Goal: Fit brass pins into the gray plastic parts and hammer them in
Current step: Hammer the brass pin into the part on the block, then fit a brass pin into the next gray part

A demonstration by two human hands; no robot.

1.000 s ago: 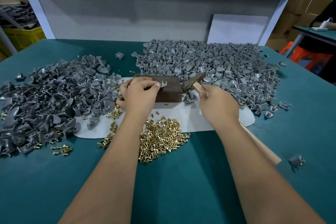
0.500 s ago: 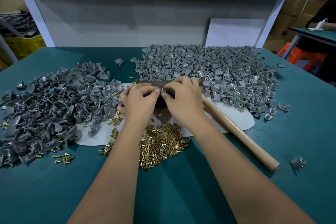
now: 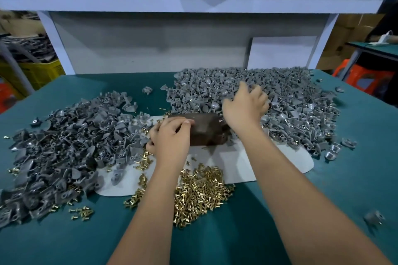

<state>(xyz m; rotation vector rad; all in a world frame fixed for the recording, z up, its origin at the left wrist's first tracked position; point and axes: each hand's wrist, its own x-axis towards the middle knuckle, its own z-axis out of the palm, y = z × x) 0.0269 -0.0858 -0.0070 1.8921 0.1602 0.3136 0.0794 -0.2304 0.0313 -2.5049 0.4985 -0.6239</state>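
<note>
Teal bench (image 3: 215, 241) has gray plastic parts in two heaps, left heap (image 3: 64, 146) and right heap (image 3: 280, 97), flanking the dark wooden block (image 3: 204, 130) as anvil, probably stock versus done; brass pins (image 3: 200, 191) piled nearest for quick reach; left hand (image 3: 172, 137) rests curled on the block's left end, steadying it; right hand (image 3: 245, 105) spread loose over the right heap, grasp blurred, can't tell; hammer not visible.

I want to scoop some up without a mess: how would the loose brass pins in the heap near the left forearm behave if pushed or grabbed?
The brass pins look small, smooth and headed, so they would likely roll in arcs and scatter. Strays already lie apart at the left, which suggests they spread easily. They are probably heavy for their size and slip between fingers.
</note>
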